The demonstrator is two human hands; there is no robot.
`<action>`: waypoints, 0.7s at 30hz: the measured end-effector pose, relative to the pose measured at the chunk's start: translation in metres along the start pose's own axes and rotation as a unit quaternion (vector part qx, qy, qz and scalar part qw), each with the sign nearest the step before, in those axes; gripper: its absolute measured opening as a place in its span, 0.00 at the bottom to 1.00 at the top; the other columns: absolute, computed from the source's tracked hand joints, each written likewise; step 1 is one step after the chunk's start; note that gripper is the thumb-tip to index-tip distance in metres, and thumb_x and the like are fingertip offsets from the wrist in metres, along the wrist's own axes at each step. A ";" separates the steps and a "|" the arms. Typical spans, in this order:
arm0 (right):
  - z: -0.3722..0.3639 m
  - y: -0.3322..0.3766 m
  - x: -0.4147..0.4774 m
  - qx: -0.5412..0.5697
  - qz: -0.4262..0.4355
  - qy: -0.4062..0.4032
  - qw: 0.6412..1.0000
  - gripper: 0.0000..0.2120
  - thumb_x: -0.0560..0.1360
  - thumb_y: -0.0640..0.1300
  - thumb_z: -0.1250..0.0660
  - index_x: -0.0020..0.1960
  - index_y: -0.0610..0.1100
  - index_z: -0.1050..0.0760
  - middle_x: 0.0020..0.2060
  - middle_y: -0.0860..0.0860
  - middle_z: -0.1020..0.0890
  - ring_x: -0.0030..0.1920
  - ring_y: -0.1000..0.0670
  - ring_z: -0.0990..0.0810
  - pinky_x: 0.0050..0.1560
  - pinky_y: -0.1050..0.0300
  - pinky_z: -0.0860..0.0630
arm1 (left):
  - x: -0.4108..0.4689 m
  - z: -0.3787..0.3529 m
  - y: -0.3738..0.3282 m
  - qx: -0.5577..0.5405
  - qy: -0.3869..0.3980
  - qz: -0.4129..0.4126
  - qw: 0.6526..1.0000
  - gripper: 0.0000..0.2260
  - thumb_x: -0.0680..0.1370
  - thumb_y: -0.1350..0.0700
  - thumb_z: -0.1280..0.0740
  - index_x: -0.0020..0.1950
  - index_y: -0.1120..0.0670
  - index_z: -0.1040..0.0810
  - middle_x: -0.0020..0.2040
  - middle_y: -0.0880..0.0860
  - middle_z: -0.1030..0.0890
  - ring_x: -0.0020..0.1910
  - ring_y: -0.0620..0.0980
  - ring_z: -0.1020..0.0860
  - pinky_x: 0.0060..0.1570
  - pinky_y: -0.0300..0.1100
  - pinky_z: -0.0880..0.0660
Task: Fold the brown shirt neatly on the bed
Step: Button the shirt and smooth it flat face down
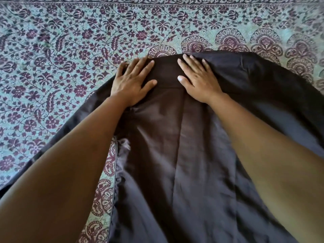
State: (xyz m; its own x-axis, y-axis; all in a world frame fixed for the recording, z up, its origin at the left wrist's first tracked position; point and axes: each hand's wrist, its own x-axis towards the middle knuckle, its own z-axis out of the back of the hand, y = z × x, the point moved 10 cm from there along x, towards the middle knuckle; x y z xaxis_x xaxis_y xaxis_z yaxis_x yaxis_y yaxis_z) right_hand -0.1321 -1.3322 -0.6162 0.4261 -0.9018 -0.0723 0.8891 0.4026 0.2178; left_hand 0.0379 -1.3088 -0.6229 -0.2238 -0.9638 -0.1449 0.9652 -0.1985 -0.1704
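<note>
The brown shirt [175, 155] lies spread on the bed, its body running from the bottom edge up to the collar end near the middle. A long crease runs down its centre. My left hand [133, 81] rests flat on the shirt's upper left corner, fingers apart, partly over the edge. My right hand [198, 79] presses flat on the upper part just right of centre, fingers spread. One sleeve extends to the right past my right forearm. The other sleeve is partly hidden under my left forearm.
The bed is covered by a teal sheet [61, 50] with a dark purple floral and paisley print. A patterned strip of it [105, 181] shows between my left forearm and the shirt. The sheet's printed border [157, 2] runs along the top.
</note>
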 end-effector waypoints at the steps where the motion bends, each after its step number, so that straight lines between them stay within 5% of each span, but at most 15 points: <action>1: -0.001 0.002 0.000 0.001 0.005 0.011 1.000 0.27 0.78 0.56 0.53 0.76 0.48 0.47 0.76 0.49 0.47 0.76 0.51 0.50 0.73 0.51 0.58 | 0.001 0.001 0.002 -0.001 0.014 0.017 1.000 0.26 0.79 0.38 0.54 0.76 0.42 0.53 0.78 0.46 0.53 0.76 0.48 0.55 0.73 0.52 0.60; 4: 0.017 0.002 -0.012 0.021 0.018 -0.020 0.999 0.25 0.79 0.53 0.52 0.73 0.45 0.39 0.75 0.47 0.41 0.75 0.49 0.45 0.73 0.50 0.54 | 0.003 0.007 -0.004 0.021 0.046 0.063 0.997 0.25 0.80 0.41 0.52 0.76 0.44 0.51 0.78 0.47 0.53 0.76 0.50 0.56 0.72 0.55 0.63; 8: 0.080 -0.066 -0.050 -0.040 -0.117 -0.200 0.972 0.24 0.77 0.49 0.50 0.69 0.42 0.33 0.67 0.42 0.29 0.68 0.41 0.33 0.70 0.44 0.44 | 0.009 0.051 -0.039 -0.021 -0.086 0.077 0.993 0.17 0.79 0.53 0.45 0.66 0.52 0.29 0.71 0.54 0.34 0.72 0.54 0.41 0.70 0.55 0.50; 11: 0.082 -0.142 -0.071 -0.026 -0.300 -0.103 0.948 0.29 0.78 0.55 0.53 0.74 0.41 0.45 0.68 0.37 0.33 0.69 0.38 0.37 0.71 0.44 0.47 | 0.030 0.063 -0.072 -0.100 -0.099 0.070 0.988 0.17 0.78 0.58 0.44 0.66 0.52 0.29 0.67 0.55 0.28 0.67 0.55 0.34 0.67 0.51 0.44; 13: 0.073 -0.166 -0.078 0.021 -0.347 -0.046 0.936 0.29 0.79 0.57 0.54 0.73 0.40 0.43 0.66 0.36 0.30 0.67 0.37 0.34 0.69 0.44 0.45 | 0.050 0.055 -0.091 -0.125 -0.057 0.080 0.987 0.18 0.79 0.56 0.44 0.69 0.50 0.32 0.67 0.56 0.28 0.68 0.55 0.34 0.67 0.52 0.44; 17: 0.094 -0.172 -0.096 0.085 -0.311 -0.156 0.934 0.27 0.78 0.54 0.52 0.53 0.34 0.24 0.50 0.35 0.20 0.55 0.35 0.25 0.56 0.46 0.32 | 0.074 0.038 -0.109 -0.196 0.011 0.165 0.967 0.16 0.80 0.46 0.44 0.63 0.51 0.27 0.61 0.58 0.23 0.63 0.57 0.29 0.65 0.52 0.44; 19: 0.109 -0.164 -0.108 0.141 -0.242 -0.240 0.929 0.22 0.79 0.50 0.47 0.37 0.35 0.26 0.33 0.36 0.23 0.43 0.37 0.24 0.44 0.46 0.32 | 0.067 0.053 -0.116 -0.186 -0.033 0.141 0.972 0.13 0.78 0.47 0.38 0.58 0.52 0.23 0.55 0.58 0.21 0.59 0.57 0.27 0.62 0.50 0.40; 21: 0.112 -0.169 -0.122 0.242 -0.232 -0.262 0.905 0.22 0.79 0.50 0.44 0.28 0.44 0.38 0.23 0.48 0.33 0.31 0.44 0.32 0.35 0.50 0.39 | 0.048 0.067 -0.120 -0.206 -0.084 0.093 0.970 0.14 0.75 0.50 0.35 0.60 0.51 0.23 0.54 0.56 0.20 0.58 0.57 0.26 0.61 0.49 0.37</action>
State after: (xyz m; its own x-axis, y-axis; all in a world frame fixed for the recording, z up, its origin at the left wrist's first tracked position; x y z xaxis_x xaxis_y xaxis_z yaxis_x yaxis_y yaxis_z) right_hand -0.3531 -1.3081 -0.5352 -0.2254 -0.9577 0.1790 0.7207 -0.0403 0.6920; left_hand -0.0797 -1.3433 -0.5437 0.0079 -0.9985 -0.0545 0.8428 0.0360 -0.5371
